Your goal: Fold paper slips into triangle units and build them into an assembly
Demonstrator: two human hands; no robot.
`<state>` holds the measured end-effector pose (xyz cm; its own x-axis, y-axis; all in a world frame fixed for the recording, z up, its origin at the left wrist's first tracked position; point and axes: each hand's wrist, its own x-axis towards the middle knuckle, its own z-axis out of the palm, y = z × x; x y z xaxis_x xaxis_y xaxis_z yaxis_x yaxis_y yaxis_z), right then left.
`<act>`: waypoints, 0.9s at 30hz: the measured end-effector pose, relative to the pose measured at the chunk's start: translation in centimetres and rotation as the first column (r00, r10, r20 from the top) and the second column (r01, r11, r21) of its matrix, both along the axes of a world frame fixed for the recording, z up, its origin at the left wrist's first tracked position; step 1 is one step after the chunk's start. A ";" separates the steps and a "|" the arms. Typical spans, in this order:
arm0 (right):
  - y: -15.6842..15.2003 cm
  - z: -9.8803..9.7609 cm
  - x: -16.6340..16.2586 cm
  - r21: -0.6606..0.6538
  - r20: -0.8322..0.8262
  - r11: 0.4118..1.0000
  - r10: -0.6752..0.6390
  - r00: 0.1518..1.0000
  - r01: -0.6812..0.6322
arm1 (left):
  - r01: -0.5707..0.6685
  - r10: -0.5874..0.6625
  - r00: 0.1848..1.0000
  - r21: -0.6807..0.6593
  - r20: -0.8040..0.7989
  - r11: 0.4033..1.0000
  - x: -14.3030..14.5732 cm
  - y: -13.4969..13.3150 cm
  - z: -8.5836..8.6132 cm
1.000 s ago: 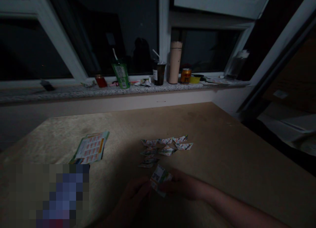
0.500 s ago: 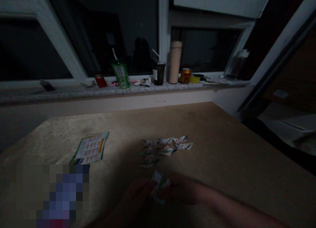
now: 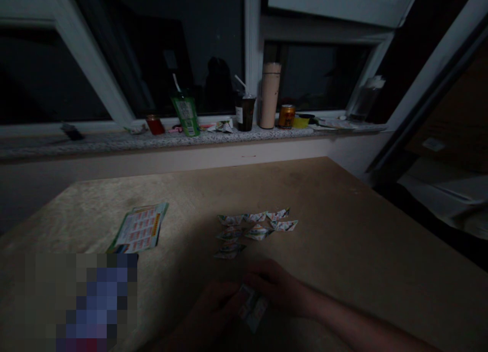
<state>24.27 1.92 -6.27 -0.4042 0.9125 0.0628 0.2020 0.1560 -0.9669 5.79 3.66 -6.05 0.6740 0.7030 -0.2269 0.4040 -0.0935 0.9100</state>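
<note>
Between my two hands is a small piece of folded printed paper (image 3: 254, 311), dim and partly covered by fingers. My left hand (image 3: 217, 301) pinches its left edge. From the right, my right hand (image 3: 276, 286) grips its upper edge, fingers curled over. Just beyond them on the table, several small folded paper boats (image 3: 258, 232) sit in loose rows, made of similar printed paper. Deep shadow hides the undersides of both hands.
A stack of printed sheets (image 3: 139, 227) lies on the table (image 3: 324, 189) at the left, by a pixelated patch. Along the windowsill (image 3: 213, 140) stand a green cup (image 3: 186, 116), a dark drink cup (image 3: 245, 113), a pink flask (image 3: 270, 95), a gold can (image 3: 286, 117) and a red jar (image 3: 154, 124).
The folded paper has come slightly toward me and turned. My right hand has shifted up over its upper edge. The paper boats and sheets stay in place.
</note>
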 end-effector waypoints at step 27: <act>-0.1 -1.0 -0.2 -0.004 0.011 0.989 -0.145 0.989 0.145 | -0.088 0.087 0.996 -0.150 -0.015 0.985 0.3 0.0 -0.2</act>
